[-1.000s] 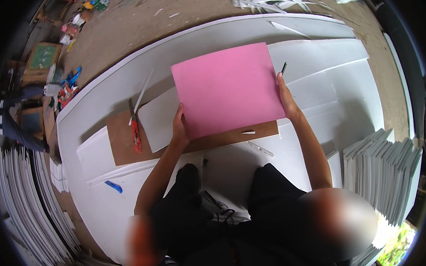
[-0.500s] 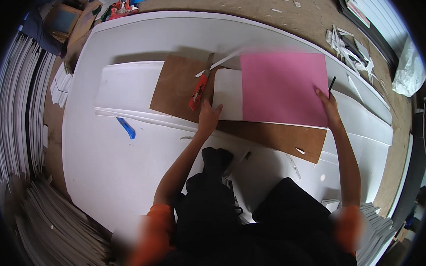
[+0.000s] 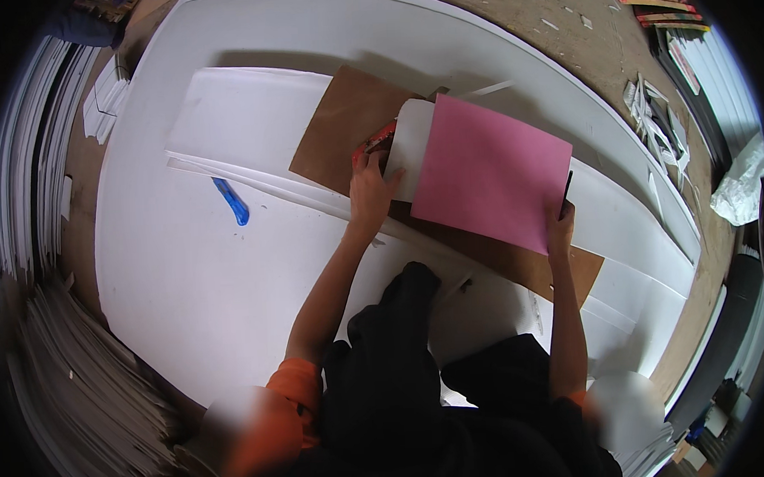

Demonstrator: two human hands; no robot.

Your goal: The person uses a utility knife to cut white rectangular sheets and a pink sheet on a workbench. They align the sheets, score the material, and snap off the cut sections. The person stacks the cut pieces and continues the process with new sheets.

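Note:
A pink sheet (image 3: 494, 174) lies over a white rounded-corner board (image 3: 412, 143), whose left end shows beside it. My left hand (image 3: 370, 192) is closed at the board's left edge, thumb on top. A red utility knife (image 3: 379, 140) lies just beyond those fingers, partly hidden by them and the board. My right hand (image 3: 561, 231) grips the pink sheet's lower right edge; a black pen (image 3: 567, 186) sticks up from the same hand. Under these is a brown board (image 3: 326, 134), resting on white sheets (image 3: 252, 103).
A blue cutter (image 3: 231, 201) lies left on the large white work surface (image 3: 188, 290). White offcuts (image 3: 657, 124) litter the floor at right, near a crumpled plastic bag (image 3: 740, 184). Stacked sheets (image 3: 33, 160) stand along the left side.
The pink sheet and white board have turned clockwise, their right side coming nearer. My right hand moved nearer and left with them. My left hand now partly covers the red knife.

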